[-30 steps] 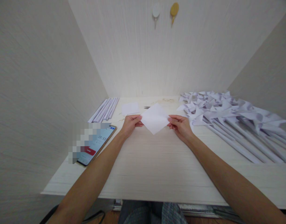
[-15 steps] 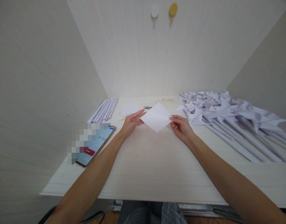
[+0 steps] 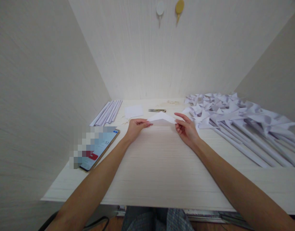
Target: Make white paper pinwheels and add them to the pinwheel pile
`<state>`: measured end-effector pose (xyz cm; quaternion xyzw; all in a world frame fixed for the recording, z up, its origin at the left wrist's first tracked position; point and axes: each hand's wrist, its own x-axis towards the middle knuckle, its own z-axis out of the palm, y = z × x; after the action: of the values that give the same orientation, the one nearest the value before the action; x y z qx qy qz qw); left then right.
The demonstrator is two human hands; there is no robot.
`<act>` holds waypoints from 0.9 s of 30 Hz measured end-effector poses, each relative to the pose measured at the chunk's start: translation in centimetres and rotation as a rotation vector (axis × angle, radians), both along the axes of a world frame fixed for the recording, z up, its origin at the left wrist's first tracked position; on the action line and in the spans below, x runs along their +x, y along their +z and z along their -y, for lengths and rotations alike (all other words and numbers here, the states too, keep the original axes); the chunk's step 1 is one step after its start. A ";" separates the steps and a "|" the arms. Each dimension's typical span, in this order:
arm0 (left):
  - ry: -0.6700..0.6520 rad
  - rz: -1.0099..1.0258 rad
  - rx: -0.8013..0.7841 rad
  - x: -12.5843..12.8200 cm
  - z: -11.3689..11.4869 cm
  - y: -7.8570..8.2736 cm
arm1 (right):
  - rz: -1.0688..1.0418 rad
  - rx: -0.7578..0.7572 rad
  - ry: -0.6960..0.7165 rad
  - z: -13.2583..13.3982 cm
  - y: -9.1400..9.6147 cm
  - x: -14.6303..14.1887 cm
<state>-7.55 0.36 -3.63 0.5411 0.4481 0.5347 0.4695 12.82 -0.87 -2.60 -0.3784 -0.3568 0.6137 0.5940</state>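
Observation:
A white paper sheet (image 3: 161,118) lies between my hands over the pale wooden table (image 3: 162,170), seen nearly edge-on as a shallow triangle. My left hand (image 3: 136,127) pinches its left corner with thumb and fingers. My right hand (image 3: 186,128) holds its right corner, with the index finger stretched out above the paper.
A phone (image 3: 97,149) with a lit screen lies at the left. Rolled paper sticks (image 3: 108,113) and a small white square (image 3: 133,111) lie at the back left, a small cutter (image 3: 157,110) behind the sheet. Several paper pinwheels (image 3: 236,120) cover the right side. Walls enclose three sides.
The sheet was a flat diamond held up towards me; it has tipped down or folded into a low triangle near the table. Both hands stayed at its corners.

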 end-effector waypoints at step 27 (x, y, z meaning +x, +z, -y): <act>0.153 0.161 -0.033 1.3 0.6 0.2 | -0.042 -0.020 -0.109 -0.2 -0.9 -1.0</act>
<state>-6.29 -0.20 -3.40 0.4530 0.4576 0.6033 0.4706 11.83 -0.71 -3.45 -0.3904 -0.3170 0.5917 0.6300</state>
